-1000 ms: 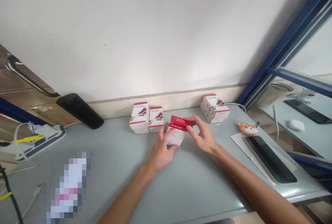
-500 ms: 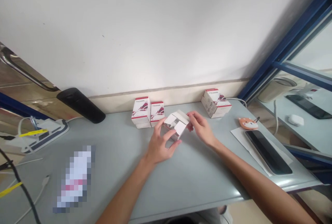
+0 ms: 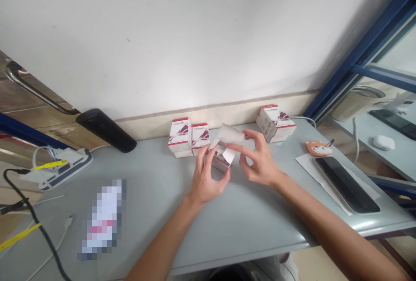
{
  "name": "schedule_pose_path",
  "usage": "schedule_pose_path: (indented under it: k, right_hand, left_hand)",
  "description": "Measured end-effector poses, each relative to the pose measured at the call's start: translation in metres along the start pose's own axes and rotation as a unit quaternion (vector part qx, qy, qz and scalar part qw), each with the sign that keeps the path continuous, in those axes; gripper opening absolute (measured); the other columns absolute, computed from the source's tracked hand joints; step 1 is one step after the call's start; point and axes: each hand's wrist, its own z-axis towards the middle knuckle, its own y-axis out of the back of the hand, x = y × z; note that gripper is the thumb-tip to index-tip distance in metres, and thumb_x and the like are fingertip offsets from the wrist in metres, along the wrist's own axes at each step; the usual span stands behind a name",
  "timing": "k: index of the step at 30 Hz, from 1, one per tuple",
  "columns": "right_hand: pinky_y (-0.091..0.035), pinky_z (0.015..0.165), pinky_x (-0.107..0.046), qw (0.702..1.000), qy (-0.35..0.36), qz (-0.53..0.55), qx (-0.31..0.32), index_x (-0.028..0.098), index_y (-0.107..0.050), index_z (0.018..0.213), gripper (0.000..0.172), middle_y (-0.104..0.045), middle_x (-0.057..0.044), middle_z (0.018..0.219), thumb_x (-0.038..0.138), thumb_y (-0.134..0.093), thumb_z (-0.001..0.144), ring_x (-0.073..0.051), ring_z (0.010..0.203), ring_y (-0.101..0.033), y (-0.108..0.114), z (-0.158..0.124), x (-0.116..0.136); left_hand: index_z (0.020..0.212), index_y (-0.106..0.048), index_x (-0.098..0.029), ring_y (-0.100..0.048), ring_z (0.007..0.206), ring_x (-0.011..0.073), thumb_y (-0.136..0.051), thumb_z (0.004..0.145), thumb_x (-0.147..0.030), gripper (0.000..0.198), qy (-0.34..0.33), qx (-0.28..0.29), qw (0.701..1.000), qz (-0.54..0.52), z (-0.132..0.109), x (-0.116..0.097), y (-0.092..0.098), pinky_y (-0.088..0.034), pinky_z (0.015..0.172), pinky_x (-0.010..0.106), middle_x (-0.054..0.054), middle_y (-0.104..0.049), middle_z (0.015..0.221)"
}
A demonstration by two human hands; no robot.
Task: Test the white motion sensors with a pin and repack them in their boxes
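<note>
A small white and red carton (image 3: 223,159) sits between my hands on the grey table (image 3: 247,224), its top flaps standing open. My left hand (image 3: 206,179) wraps round the carton's near side, thumb and fingers on it. My right hand (image 3: 258,161) pinches the raised lid flap (image 3: 231,134) at the top. What is inside the carton is hidden. Two matching closed cartons (image 3: 188,137) stand side by side just behind, against the wall's skirting.
A third closed carton (image 3: 275,122) lies at the back right. A black phone (image 3: 346,184) on white paper and an orange animal-shaped charm (image 3: 319,148) are at the right. A black cylinder (image 3: 105,130), a power strip (image 3: 61,166) and cables are at the left.
The carton's red top has been opened: closed a second ago, its flaps now stand up. My right hand has lifted the lid flap higher.
</note>
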Motion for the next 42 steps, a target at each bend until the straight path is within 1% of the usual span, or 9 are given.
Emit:
schedule_pose_path:
  k: [3,8,14,17,20,23,34,37,42]
  right_hand:
    - [-0.047,0.111,-0.063,0.999,-0.015,-0.001,0.042,0.041,-0.065,0.14,0.073,-0.039,-0.011,0.149,0.007,-0.061,0.076,-0.041,0.143,-0.043,0.002,0.0,0.011]
    - [-0.04,0.116,-0.062,0.989,-0.066,0.127,0.047,0.028,-0.067,0.119,0.044,-0.04,-0.013,0.146,0.014,-0.058,0.078,-0.039,0.145,-0.04,0.009,0.0,0.013]
    - [-0.047,0.106,-0.053,0.919,-0.118,0.357,0.119,0.025,-0.053,0.091,0.009,-0.052,-0.01,0.129,0.033,-0.054,0.086,-0.035,0.134,-0.047,0.031,0.01,0.011]
    - [-0.048,0.1,-0.046,0.925,-0.149,0.336,0.098,0.024,-0.048,0.079,0.025,-0.056,-0.007,0.104,0.039,-0.052,0.098,-0.03,0.114,-0.055,0.027,0.013,0.014]
    - [-0.047,0.095,-0.04,0.949,-0.152,0.263,0.088,0.025,-0.053,0.083,0.018,-0.055,-0.004,0.092,0.032,-0.06,0.098,-0.025,0.099,-0.056,0.012,0.012,0.014]
    - [-0.048,0.098,-0.04,0.95,-0.157,0.251,0.095,0.025,-0.061,0.099,0.006,-0.057,-0.005,0.104,0.029,-0.056,0.1,-0.023,0.101,-0.058,-0.002,0.008,0.01]
    - [-0.043,0.114,-0.044,0.939,-0.181,0.282,0.083,0.026,-0.06,0.123,0.024,-0.054,-0.008,0.119,0.032,-0.053,0.101,-0.023,0.12,-0.054,-0.023,-0.007,-0.011]
    - [-0.047,0.107,-0.039,0.926,-0.204,0.303,0.09,0.026,-0.065,0.127,0.03,-0.055,-0.008,0.119,0.034,-0.058,0.099,-0.022,0.114,-0.055,-0.028,-0.007,-0.015]
    - [-0.051,0.088,-0.032,0.914,-0.222,0.326,0.094,0.023,-0.069,0.11,0.025,-0.061,-0.006,0.114,0.038,-0.061,0.093,-0.02,0.105,-0.059,-0.032,-0.003,-0.025]
  left_hand:
    - [0.161,-0.034,-0.025,-0.055,0.141,0.0345,-0.075,0.089,-0.026,0.083,0.002,-0.015,1.0,0.013,-0.002,0.0,-0.003,-0.054,0.114,0.05,0.018,-0.046,0.147]
    - [0.168,-0.024,-0.026,-0.061,0.133,0.0328,-0.076,0.086,-0.026,0.096,-0.006,-0.024,0.999,0.024,-0.004,-0.006,-0.01,-0.057,0.11,0.045,0.017,-0.049,0.143]
    - [0.168,-0.026,-0.025,-0.063,0.127,0.032,-0.08,0.084,-0.029,0.1,-0.025,-0.066,0.994,0.084,-0.006,-0.01,-0.015,-0.058,0.107,0.043,0.016,-0.052,0.138]
    - [0.168,-0.027,-0.026,-0.063,0.123,0.0313,-0.081,0.082,-0.025,0.102,-0.058,-0.093,0.986,0.126,-0.006,-0.008,-0.015,-0.057,0.105,0.042,0.015,-0.054,0.134]
    - [0.167,-0.031,-0.028,-0.061,0.123,0.0328,-0.08,0.082,-0.019,0.099,-0.093,-0.101,0.98,0.147,-0.003,-0.005,-0.013,-0.052,0.107,0.044,0.014,-0.056,0.131]
    - [0.166,-0.033,-0.028,-0.06,0.125,0.0342,-0.078,0.085,-0.019,0.094,-0.1,-0.084,0.979,0.154,0.002,0.0,-0.009,-0.049,0.109,0.047,0.015,-0.058,0.134]
    - [0.157,-0.046,-0.032,-0.059,0.13,0.0319,-0.069,0.094,-0.018,0.069,-0.122,0.02,0.974,0.189,0.005,0.009,-0.006,-0.044,0.109,0.046,0.014,-0.059,0.139]
    - [0.155,-0.048,-0.033,-0.058,0.132,0.0318,-0.066,0.095,-0.016,0.065,-0.111,0.033,0.973,0.2,0.007,0.009,-0.008,-0.043,0.11,0.046,0.014,-0.058,0.141]
    - [0.156,-0.048,-0.033,-0.055,0.135,0.0329,-0.062,0.095,-0.012,0.066,-0.105,0.063,0.967,0.223,0.006,0.005,-0.012,-0.043,0.109,0.047,0.014,-0.057,0.145]
